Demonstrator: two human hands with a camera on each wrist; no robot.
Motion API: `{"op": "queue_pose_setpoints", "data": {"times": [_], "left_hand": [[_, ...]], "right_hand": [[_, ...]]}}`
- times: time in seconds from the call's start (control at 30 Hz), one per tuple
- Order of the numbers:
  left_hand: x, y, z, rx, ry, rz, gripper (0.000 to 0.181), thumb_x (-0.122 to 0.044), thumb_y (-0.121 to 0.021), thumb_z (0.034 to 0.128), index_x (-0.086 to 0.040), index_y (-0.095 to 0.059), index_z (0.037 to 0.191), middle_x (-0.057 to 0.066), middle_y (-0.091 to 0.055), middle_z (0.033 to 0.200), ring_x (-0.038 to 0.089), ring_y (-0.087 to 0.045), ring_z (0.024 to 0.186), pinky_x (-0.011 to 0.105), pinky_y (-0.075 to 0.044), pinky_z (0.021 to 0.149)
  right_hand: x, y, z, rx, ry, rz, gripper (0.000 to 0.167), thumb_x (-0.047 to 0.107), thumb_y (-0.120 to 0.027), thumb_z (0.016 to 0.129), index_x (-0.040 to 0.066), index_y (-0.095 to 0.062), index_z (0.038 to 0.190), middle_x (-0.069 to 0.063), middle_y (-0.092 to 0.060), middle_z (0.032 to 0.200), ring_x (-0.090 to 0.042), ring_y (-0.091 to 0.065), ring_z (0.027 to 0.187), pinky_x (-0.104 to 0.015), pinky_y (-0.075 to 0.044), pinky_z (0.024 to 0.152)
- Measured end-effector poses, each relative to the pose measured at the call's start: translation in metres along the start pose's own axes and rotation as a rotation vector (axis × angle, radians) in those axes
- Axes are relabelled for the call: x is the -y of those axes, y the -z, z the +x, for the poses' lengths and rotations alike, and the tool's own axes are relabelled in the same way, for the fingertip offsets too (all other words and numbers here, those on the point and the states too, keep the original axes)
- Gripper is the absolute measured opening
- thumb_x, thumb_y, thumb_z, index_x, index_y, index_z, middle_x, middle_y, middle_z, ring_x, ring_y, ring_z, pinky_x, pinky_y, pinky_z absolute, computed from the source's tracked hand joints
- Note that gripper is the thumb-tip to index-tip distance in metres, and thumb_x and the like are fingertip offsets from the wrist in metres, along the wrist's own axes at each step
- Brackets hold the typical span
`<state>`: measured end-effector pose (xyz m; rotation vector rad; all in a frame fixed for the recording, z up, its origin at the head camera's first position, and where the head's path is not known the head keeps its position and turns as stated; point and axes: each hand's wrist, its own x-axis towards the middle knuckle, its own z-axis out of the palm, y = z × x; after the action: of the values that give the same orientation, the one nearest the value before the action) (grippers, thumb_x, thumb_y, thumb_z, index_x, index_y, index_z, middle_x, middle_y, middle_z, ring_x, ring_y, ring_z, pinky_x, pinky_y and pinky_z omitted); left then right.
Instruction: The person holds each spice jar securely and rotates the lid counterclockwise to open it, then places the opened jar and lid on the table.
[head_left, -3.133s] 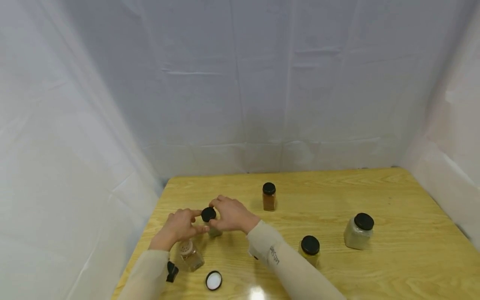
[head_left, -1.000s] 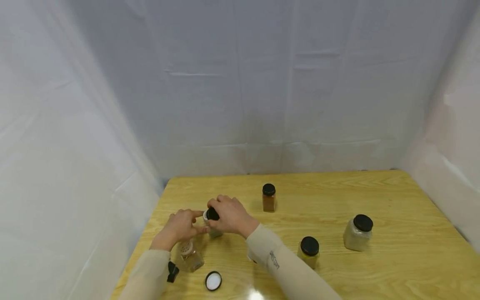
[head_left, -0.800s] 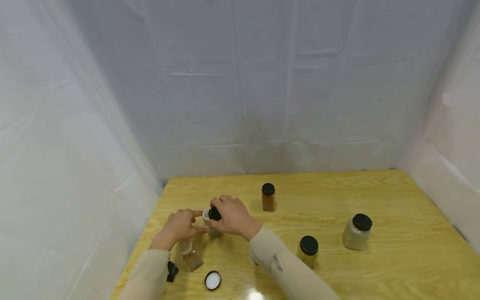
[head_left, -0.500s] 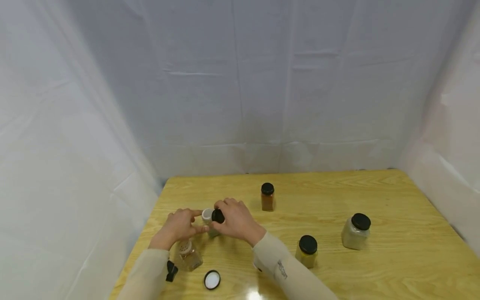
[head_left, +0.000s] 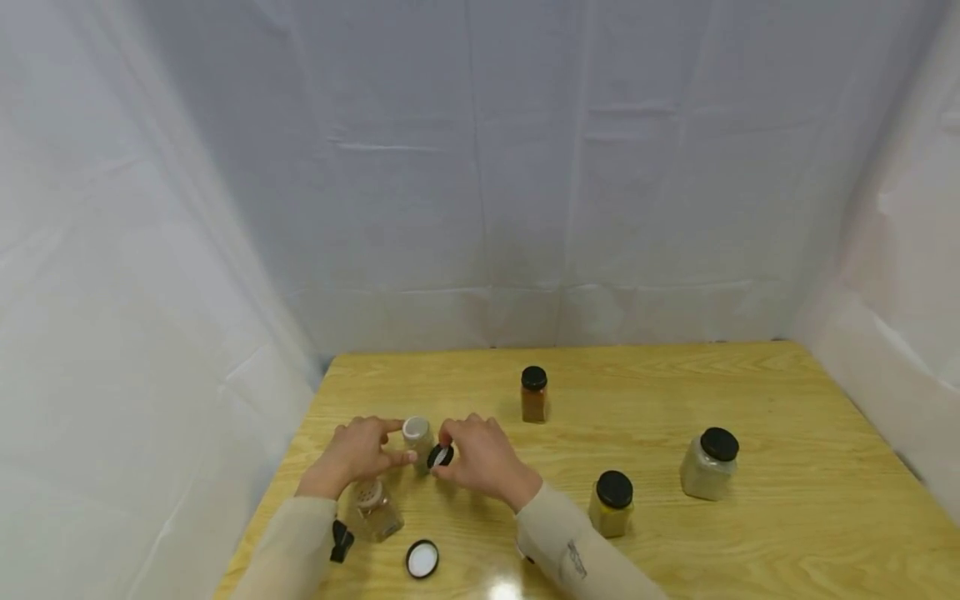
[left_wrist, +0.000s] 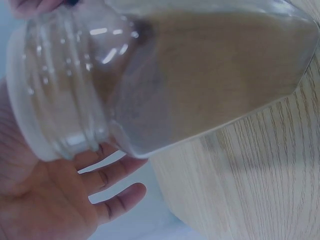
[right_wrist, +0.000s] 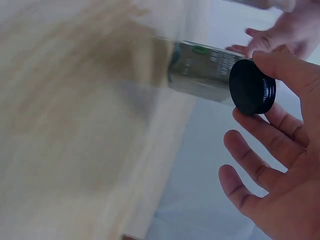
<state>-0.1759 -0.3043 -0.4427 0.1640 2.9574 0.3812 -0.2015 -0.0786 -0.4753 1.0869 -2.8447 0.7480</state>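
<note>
A small glass spice jar [head_left: 417, 430] with a white top stands uncapped at the left of the table. My left hand [head_left: 356, 450] holds it between thumb and index finger near its neck. Just to the right, my right hand [head_left: 483, 460] pinches a black screw lid [right_wrist: 251, 87], tilted and apart from the jar, its pale inside partly showing in the head view. Nearer my left wrist stands a clear shaker jar [head_left: 381, 518] with a holed top; it fills much of the left wrist view, in front of the left palm [left_wrist: 45, 200].
Another black lid [head_left: 422, 559] lies white side up near the front. Black-capped jars stand farther right: a reddish-brown one [head_left: 534, 402] at the back, a yellow one [head_left: 611, 510] and a larger pale one [head_left: 708, 472]. White sheeting [head_left: 480, 208] surrounds the wooden table [head_left: 660, 392].
The black lid has come off the spice jar in my right hand, moved right and down, and tipped over. My left hand has stayed at the jar.
</note>
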Motion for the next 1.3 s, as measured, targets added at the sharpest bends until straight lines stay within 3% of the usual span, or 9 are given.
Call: {"op": "queue_pose_setpoints", "data": {"times": [0.23, 0.5, 1.1, 1.3], "left_hand": [[0.000, 0.000, 0.000, 0.004, 0.003, -0.004, 0.065, -0.049, -0.078, 0.0935, -0.011, -0.066, 0.145, 0.018, -0.077, 0.116, 0.035, -0.071, 0.104, 0.073, -0.045, 0.098], [-0.001, 0.001, -0.001, 0.002, -0.004, -0.014, 0.065, -0.049, -0.079, 0.0933, -0.010, -0.066, 0.144, 0.018, -0.077, 0.115, 0.037, -0.071, 0.105, 0.072, -0.045, 0.098], [-0.001, 0.000, -0.004, 0.001, 0.005, -0.026, 0.067, -0.049, -0.078, 0.0938, -0.010, -0.064, 0.146, 0.020, -0.075, 0.122, 0.037, -0.071, 0.107, 0.074, -0.043, 0.101], [0.000, -0.001, -0.002, -0.004, -0.001, -0.022, 0.066, -0.050, -0.077, 0.0939, -0.010, -0.065, 0.146, 0.020, -0.075, 0.124, 0.036, -0.072, 0.107, 0.074, -0.043, 0.101]], "right_hand": [[-0.009, -0.015, -0.010, 0.034, 0.011, -0.026, 0.033, 0.043, -0.089, 0.086, 0.023, -0.072, 0.105, 0.011, -0.074, 0.093, -0.009, -0.051, 0.081, -0.033, -0.043, 0.079], [-0.015, -0.026, -0.014, 0.115, -0.007, -0.026, 0.049, 0.045, -0.086, 0.088, 0.025, -0.073, 0.131, 0.010, -0.078, 0.117, -0.011, -0.059, 0.092, -0.041, -0.049, 0.091], [-0.019, -0.030, -0.020, 0.170, -0.017, -0.037, 0.050, 0.038, -0.089, 0.085, 0.022, -0.073, 0.131, 0.009, -0.078, 0.117, -0.010, -0.059, 0.092, -0.036, -0.049, 0.085], [-0.020, -0.026, -0.020, 0.192, -0.039, -0.019, 0.054, 0.037, -0.088, 0.086, 0.021, -0.071, 0.135, 0.006, -0.077, 0.116, -0.012, -0.060, 0.096, -0.040, -0.051, 0.092]]}}
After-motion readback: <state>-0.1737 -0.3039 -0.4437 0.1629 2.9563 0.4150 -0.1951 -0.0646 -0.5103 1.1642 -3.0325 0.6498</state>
